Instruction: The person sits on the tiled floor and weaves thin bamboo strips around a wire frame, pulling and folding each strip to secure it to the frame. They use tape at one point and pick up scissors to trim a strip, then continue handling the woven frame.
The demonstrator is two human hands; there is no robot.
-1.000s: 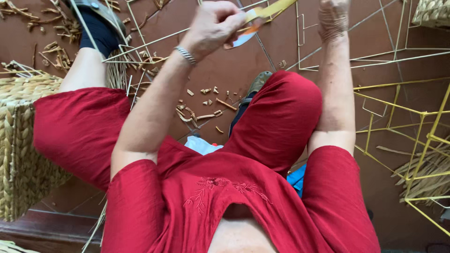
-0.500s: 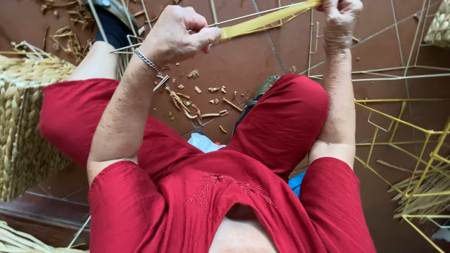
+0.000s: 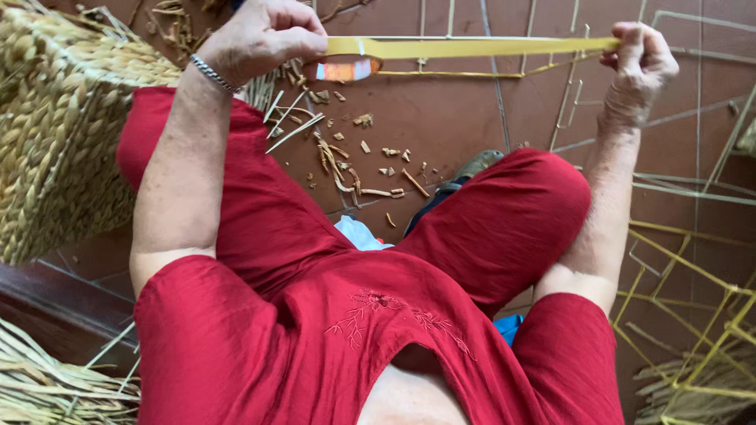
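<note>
One flat yellow strip (image 3: 472, 47) runs level across the top of my view, stretched taut above the tiled floor (image 3: 457, 118). At its near end the left hand (image 3: 264, 35) is curled into a loose fist, fingers (image 3: 295, 39) pressed together around the strip, wrist bent and forearm raised; I note a metal bracelet (image 3: 209, 72) at that wrist. A small orange-tinted tool (image 3: 346, 69) sits just under this grip, touching the strip. The right hand (image 3: 642, 67) pinches the far end, thumb on top, arm extended upward. Below lie scattered cuttings (image 3: 354, 161), a woven basket (image 3: 55, 126) at left, and yellow wire frames (image 3: 693, 315) at right.
</note>
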